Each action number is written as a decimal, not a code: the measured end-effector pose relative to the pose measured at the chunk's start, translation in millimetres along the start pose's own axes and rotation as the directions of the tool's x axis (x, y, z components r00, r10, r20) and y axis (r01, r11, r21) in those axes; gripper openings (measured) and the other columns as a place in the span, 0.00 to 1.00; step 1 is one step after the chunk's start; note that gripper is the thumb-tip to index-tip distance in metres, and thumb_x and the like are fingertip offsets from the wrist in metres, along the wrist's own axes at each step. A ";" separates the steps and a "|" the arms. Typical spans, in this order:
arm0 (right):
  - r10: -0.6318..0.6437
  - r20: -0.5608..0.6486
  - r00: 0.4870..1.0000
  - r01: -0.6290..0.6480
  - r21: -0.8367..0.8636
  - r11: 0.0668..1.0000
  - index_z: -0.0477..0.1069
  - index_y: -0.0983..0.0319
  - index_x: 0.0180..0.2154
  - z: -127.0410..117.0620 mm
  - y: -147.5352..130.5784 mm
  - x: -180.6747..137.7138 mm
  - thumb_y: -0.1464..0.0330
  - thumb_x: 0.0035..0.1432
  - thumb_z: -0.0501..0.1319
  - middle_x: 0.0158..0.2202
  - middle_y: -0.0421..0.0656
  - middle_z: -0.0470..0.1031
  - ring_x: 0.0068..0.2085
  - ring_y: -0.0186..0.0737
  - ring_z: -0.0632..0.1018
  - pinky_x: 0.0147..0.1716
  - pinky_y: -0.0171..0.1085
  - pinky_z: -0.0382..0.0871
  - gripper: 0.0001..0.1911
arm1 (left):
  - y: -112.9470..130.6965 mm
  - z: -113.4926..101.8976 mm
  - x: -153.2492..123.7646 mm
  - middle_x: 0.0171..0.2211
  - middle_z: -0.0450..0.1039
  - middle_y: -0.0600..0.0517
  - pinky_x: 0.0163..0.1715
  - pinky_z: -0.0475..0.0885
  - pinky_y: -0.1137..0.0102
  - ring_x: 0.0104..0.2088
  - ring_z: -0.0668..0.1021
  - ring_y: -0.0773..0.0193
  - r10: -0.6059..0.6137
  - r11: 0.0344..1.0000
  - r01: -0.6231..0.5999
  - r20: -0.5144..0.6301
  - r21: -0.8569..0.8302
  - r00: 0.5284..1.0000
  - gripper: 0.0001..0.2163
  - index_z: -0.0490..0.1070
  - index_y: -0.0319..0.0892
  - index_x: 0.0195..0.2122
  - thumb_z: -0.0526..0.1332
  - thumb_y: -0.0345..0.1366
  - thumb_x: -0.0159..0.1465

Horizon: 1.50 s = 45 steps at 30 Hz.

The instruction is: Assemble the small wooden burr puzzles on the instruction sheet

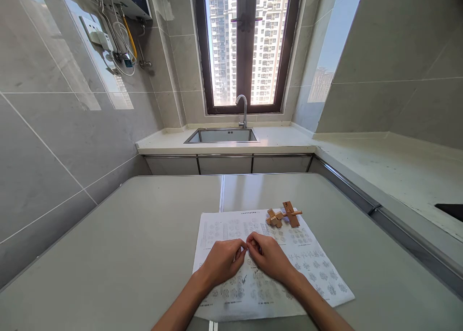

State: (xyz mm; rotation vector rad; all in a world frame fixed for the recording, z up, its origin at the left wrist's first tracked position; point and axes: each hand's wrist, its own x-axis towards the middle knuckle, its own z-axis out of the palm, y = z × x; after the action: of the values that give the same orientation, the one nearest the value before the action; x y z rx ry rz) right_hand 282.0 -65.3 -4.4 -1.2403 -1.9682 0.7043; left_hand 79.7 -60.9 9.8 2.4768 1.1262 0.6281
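Observation:
My left hand [226, 259] and my right hand [269, 256] rest over the printed sheet [253, 290], their curled fingertips meeting near its middle. Both are closed, and I see no object in either. Rows of small puzzle diagrams and lines of text cover the white paper, with a few pen marks. Beyond my right hand, on the sheet's far right corner, lies a small wooden interlocking burr puzzle [275, 218]. Right beside it is a flat wooden plate [291, 214] crossed by a wooden rod [298, 213].
The sheet lies on a pale table [119, 254] with a seam down its middle. Past the far edge is a white counter [285, 136] with a sink [222, 136] and faucet [245, 110]. Another counter [405, 162] runs along the right; a tiled wall [54, 143] stands left.

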 end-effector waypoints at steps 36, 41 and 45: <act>0.556 -0.062 0.829 0.147 0.983 -0.110 0.67 0.59 0.32 -29.9 63.7 16.0 0.54 0.64 0.66 0.16 0.27 0.56 0.12 0.25 0.56 0.08 0.26 0.53 0.17 | 2.5 -0.7 1.6 0.28 0.77 0.55 0.29 0.66 0.72 0.28 0.78 0.64 0.016 0.999 -0.017 0.036 0.045 0.999 0.07 0.73 0.44 0.42 0.55 0.31 0.70; 0.559 -0.048 0.828 0.164 0.974 -0.159 0.68 0.59 0.34 -29.6 70.8 15.5 0.59 0.67 0.64 0.17 0.28 0.59 0.12 0.25 0.59 0.08 0.25 0.55 0.12 | 2.8 -1.3 0.8 0.28 0.77 0.55 0.30 0.67 0.72 0.28 0.78 0.64 0.009 0.999 -0.010 0.041 0.038 0.999 0.07 0.73 0.44 0.42 0.55 0.31 0.70; 0.575 -0.068 0.815 0.172 0.976 -0.129 0.67 0.59 0.33 -29.2 69.9 17.2 0.62 0.66 0.66 0.16 0.27 0.57 0.13 0.24 0.57 0.09 0.24 0.55 0.12 | 2.6 -1.4 0.5 0.28 0.77 0.55 0.30 0.66 0.72 0.28 0.78 0.64 0.010 0.999 -0.012 0.043 0.039 0.999 0.07 0.73 0.44 0.42 0.55 0.31 0.69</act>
State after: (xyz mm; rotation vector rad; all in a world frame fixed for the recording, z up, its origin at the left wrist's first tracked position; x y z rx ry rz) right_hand 337.4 -19.6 -34.1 -0.5118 -0.2110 1.4581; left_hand 80.9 -62.0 12.3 2.5184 1.1198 0.5580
